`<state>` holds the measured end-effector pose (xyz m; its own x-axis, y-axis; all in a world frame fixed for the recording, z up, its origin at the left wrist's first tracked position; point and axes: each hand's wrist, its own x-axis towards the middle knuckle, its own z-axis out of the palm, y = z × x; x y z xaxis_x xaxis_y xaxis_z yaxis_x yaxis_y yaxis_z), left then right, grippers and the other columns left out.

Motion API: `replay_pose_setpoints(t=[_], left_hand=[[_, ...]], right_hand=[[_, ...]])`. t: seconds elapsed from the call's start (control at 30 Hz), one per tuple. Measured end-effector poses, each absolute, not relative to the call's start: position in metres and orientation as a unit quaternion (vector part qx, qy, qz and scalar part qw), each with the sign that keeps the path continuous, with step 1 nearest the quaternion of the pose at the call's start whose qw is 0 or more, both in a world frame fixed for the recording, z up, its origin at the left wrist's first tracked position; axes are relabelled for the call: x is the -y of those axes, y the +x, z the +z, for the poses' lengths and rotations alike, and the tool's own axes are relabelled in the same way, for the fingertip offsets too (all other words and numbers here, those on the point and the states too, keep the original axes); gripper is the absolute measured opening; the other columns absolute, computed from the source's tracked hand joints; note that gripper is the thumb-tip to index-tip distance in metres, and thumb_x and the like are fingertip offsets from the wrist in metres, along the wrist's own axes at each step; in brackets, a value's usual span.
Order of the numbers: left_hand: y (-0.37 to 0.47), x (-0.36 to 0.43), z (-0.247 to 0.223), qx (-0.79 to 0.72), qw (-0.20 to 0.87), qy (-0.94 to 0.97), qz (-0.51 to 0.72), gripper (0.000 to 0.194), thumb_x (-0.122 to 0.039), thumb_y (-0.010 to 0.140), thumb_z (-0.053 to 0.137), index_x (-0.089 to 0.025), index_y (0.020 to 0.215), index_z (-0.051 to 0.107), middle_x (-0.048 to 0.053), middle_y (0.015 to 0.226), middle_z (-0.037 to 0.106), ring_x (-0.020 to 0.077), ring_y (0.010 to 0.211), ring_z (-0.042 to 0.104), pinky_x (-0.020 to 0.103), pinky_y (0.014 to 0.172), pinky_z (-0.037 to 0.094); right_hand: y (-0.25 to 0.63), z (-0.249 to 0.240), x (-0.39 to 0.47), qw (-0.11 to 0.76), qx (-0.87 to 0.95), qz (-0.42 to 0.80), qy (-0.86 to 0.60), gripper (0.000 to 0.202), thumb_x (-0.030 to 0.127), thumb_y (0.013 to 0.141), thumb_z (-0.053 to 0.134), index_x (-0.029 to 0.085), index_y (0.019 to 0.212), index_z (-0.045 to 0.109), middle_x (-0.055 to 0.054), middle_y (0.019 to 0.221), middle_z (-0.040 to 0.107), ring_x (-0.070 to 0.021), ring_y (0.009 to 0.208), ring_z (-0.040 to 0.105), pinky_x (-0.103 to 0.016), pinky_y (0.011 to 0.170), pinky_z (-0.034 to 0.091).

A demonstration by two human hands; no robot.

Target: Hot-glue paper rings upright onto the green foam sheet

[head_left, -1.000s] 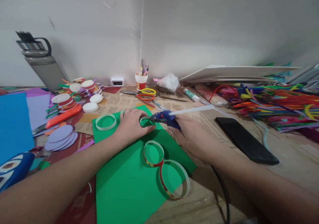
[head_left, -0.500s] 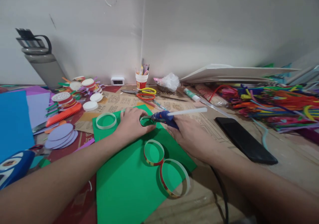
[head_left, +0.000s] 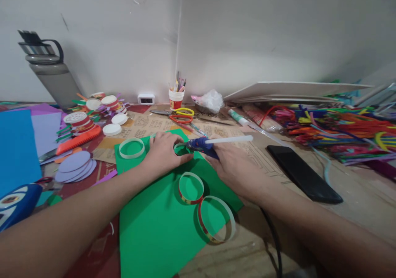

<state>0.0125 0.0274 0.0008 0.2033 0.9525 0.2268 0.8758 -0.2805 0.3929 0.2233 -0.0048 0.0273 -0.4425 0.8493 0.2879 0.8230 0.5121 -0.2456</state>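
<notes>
My right hand (head_left: pixel 232 162) grips a blue hot glue gun (head_left: pixel 202 147), with a white glue stick (head_left: pixel 232 139) poking out of its back end. The gun's nozzle reaches to a small ring (head_left: pixel 179 149) that my left hand (head_left: pixel 162 154) curls around and holds down, thumb in front. My fingers hide much of that ring. Green paper (head_left: pixel 154 224) lies beneath. On it stands a pale ring (head_left: pixel 131 157) left of my hand. Nearer me, a red-patterned ring (head_left: pixel 191 202) touches a larger ring (head_left: pixel 216 241) that overhangs the paper's edge.
At left lie lilac discs (head_left: pixel 74 168), an orange cutter (head_left: pixel 78 140), white lids (head_left: pixel 111 129) and a tilted-looking bottle (head_left: pixel 52 76). Scissors (head_left: pixel 182 115) and a pen cup (head_left: pixel 176 99) stand behind. A black phone (head_left: pixel 303 173) and pipe cleaners (head_left: pixel 349 125) are at right. A cord (head_left: pixel 275 236) runs below my right arm.
The glue gun and its stick have shifted very slightly left. Both hands otherwise keep their places, and the whole view has moved a little.
</notes>
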Motion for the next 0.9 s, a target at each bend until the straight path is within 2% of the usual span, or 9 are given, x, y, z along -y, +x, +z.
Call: replay_pose_setpoints(t=[0.2,0.33,0.9], left_hand=[[0.0131,-0.0276,0.0002,-0.596,0.086,0.769,0.212,0.055,-0.071,0.073,0.063,-0.024,0.102,0.067,0.007,0.111,0.066,0.0353,0.115,0.050,0.050,0.094,0.038],[0.0130,-0.0275,0.0003,-0.596,0.084,0.770,0.213,0.056,-0.071,0.073,0.064,-0.024,0.103,0.067,0.007,0.111,0.066,0.0355,0.116,0.050,0.051,0.095,0.037],[0.0140,-0.0253,0.0012,-0.602,0.085,0.764,0.214,0.056,-0.072,0.073,0.064,-0.025,0.103,0.068,0.006,0.112,0.066,0.0349,0.116,0.049,0.050,0.093,0.036]], right_hand=[[0.2260,0.0312,0.0086,0.201,0.850,0.017,-0.487,0.026,0.024,0.095,0.052,0.016,0.118,0.062,-0.013,0.112,0.070,-0.0270,0.104,0.065,-0.037,0.087,0.050],[0.2255,0.0292,0.0074,0.201,0.849,0.022,-0.489,0.029,0.025,0.095,0.053,0.016,0.121,0.060,-0.013,0.117,0.069,-0.0276,0.109,0.063,-0.038,0.090,0.049],[0.2248,0.0297,0.0086,0.210,0.843,0.022,-0.495,0.027,0.026,0.094,0.052,0.018,0.118,0.062,-0.012,0.115,0.070,-0.0276,0.105,0.065,-0.039,0.088,0.051]])
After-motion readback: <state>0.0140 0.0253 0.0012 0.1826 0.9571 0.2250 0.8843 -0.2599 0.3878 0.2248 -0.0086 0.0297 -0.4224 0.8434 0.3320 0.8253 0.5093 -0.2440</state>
